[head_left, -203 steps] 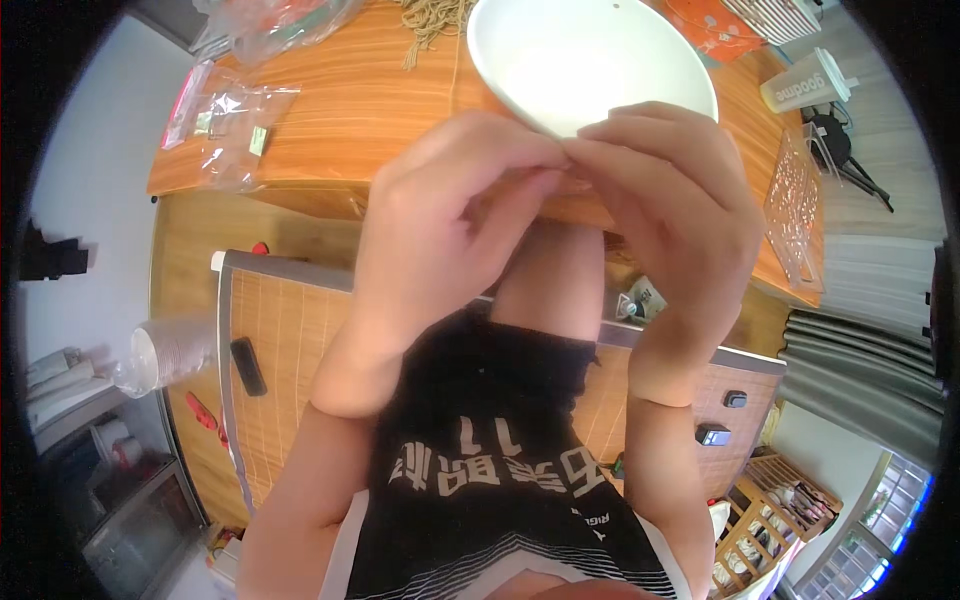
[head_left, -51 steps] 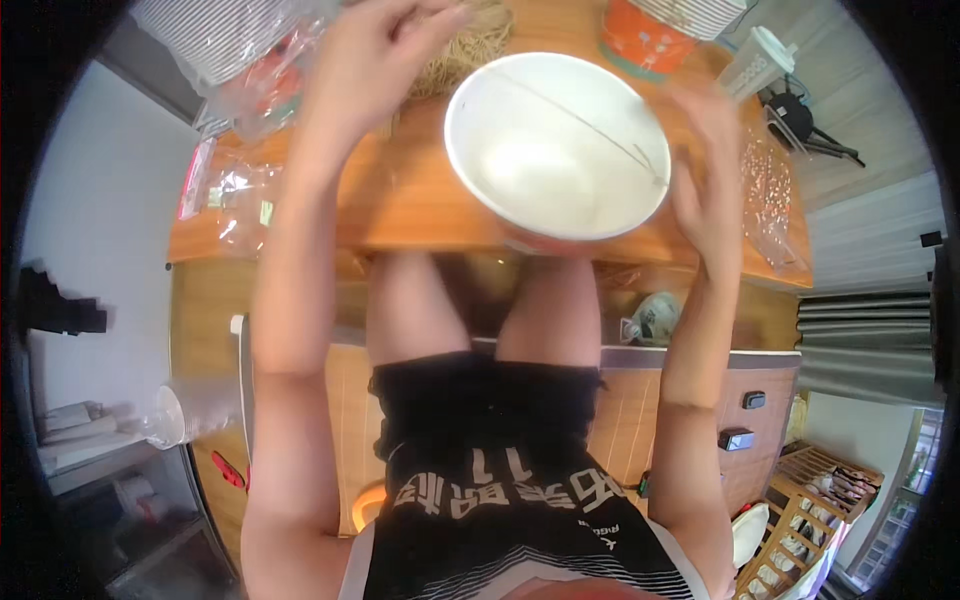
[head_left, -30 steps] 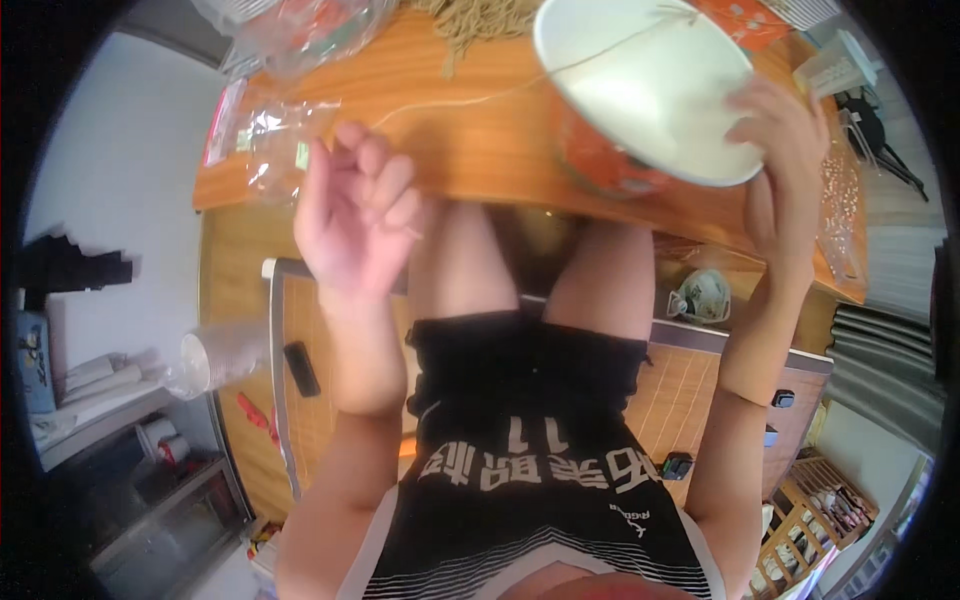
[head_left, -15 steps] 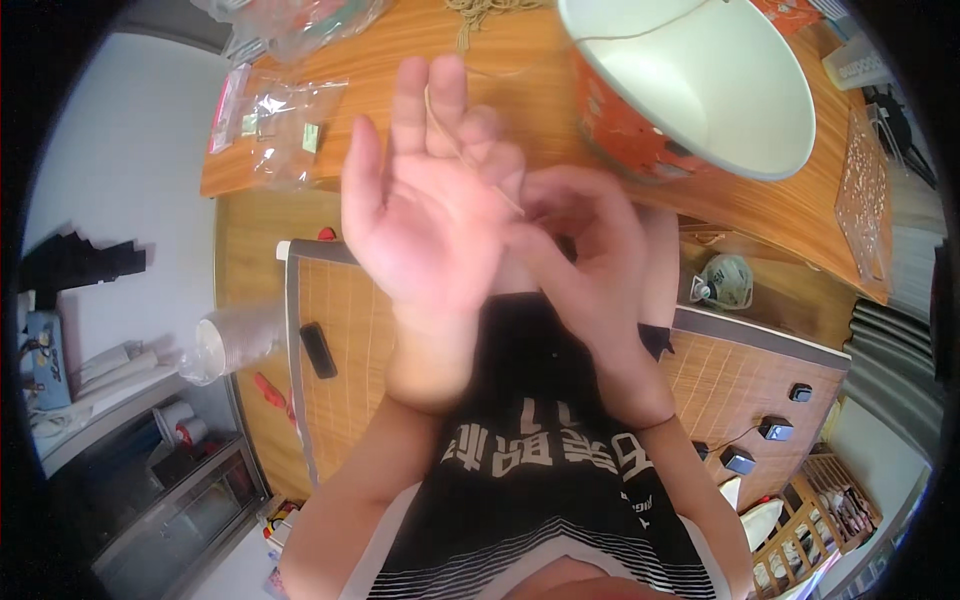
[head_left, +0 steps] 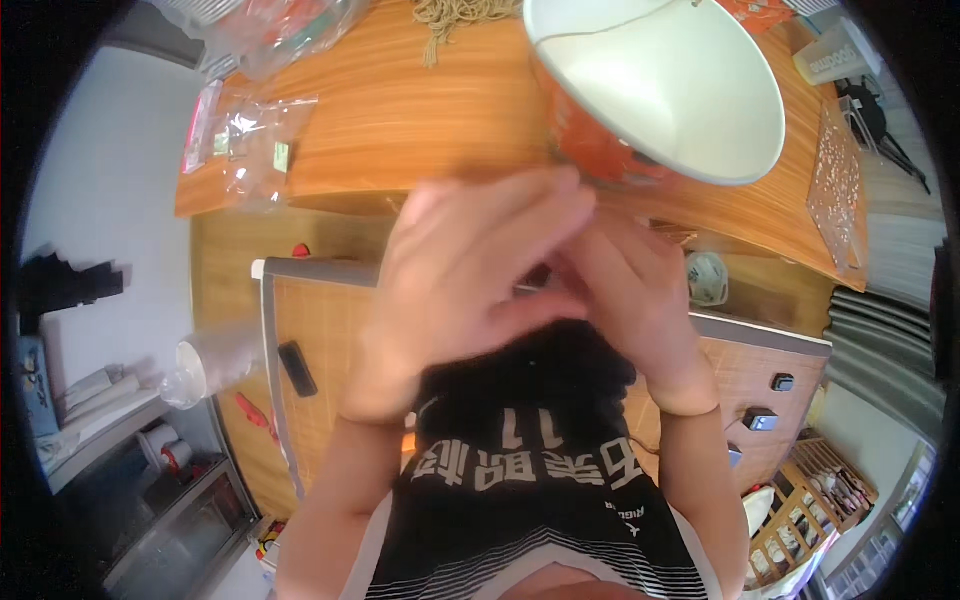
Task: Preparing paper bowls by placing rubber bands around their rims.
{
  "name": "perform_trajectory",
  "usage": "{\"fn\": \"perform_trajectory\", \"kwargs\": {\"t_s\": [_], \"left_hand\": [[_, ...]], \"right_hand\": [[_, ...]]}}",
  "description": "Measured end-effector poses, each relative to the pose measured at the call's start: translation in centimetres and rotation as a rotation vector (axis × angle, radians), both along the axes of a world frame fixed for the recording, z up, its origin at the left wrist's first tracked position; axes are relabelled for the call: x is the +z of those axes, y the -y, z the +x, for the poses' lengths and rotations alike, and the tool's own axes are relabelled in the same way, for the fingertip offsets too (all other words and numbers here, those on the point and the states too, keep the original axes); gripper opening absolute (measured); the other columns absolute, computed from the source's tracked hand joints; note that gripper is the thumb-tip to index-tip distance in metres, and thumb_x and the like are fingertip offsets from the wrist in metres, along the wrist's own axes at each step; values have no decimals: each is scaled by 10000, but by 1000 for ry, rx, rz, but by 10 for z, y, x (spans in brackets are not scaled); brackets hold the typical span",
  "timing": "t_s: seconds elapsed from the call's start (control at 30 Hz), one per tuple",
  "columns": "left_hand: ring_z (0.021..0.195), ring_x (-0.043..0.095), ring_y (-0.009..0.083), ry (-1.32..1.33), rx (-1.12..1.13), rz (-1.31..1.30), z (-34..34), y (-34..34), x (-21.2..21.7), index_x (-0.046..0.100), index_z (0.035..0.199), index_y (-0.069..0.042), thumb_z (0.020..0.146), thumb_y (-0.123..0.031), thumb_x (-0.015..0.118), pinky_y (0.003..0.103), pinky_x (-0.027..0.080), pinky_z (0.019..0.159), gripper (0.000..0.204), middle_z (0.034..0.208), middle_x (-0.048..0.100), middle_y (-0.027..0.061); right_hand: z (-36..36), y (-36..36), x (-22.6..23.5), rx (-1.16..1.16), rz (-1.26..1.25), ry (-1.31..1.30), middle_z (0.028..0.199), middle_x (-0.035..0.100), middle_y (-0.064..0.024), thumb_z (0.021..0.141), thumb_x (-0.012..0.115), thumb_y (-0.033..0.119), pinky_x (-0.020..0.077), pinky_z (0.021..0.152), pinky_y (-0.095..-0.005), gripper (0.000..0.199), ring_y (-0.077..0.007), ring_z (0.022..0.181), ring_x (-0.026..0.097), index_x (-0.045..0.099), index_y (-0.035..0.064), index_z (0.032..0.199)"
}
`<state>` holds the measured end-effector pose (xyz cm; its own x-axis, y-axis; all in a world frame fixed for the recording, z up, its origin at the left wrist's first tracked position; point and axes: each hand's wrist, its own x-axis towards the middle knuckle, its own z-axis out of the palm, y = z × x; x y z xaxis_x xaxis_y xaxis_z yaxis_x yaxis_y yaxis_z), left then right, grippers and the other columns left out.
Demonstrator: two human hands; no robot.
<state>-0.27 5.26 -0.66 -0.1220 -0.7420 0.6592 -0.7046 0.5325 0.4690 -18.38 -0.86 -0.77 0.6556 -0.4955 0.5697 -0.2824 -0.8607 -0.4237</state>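
My left hand [head_left: 460, 265] and my right hand [head_left: 640, 290] meet above my lap, in front of the table edge. Both are smeared by motion. The left hand's fingers reach across toward the right hand, whose fingertips are mostly hidden behind them. Between them I cannot make out any cord. Just beyond the hands a large red bucket [head_left: 600, 135] with a white inside stands tilted in view on the table, a thin tan cord [head_left: 610, 30] lying across its inner wall. A bundle of tan cords [head_left: 465, 15] rests at the table's far side.
On the wooden table [head_left: 370, 120] lie clear plastic bags [head_left: 255, 145] at left and a beaded clear sheet [head_left: 838, 185] at right, near a translucent cup [head_left: 835, 55]. Below, a phone [head_left: 297, 369] lies on the bamboo mat [head_left: 330, 300], with small dark boxes [head_left: 760, 419] at right.
My left hand has turned from palm up, with a thin cord across it, to back up over the right hand. Both hands came nearer my body, and the view shifted slightly.
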Motion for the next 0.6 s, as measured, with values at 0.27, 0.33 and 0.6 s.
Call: {"fn": "perform_trajectory", "kwargs": {"t_s": [0.27, 0.33, 0.6], "left_hand": [[725, 612, 209, 103, 14, 104, 8, 4, -5, 722, 891, -125, 694, -146, 821, 319, 421, 696, 222, 862, 694, -7], [719, 612, 207, 10, -2, 21, 2, 9, -5, 715, 861, -112, 730, -115, 797, 316, 431, 697, 154, 810, 687, 9], [527, 548, 200, -306, -62, 68, -17, 6, 4, 693, 847, -58, 839, -27, 733, 272, 417, 543, 51, 662, 629, 61]], "right_hand": [[-11, 9, 15, 24, -37, -30, 816, 642, -41, 823, 734, 118, 491, 561, -340, 186, -228, 681, 648, 626, 73, 967], [-11, 7, 16, 6, -19, -9, 788, 633, -44, 842, 729, 117, 489, 559, -338, 159, -232, 660, 640, 624, 73, 952], [-14, -5, 36, -120, 227, 66, 641, 567, -37, 936, 670, 116, 436, 491, -339, 110, -256, 523, 567, 622, 80, 843]]}}
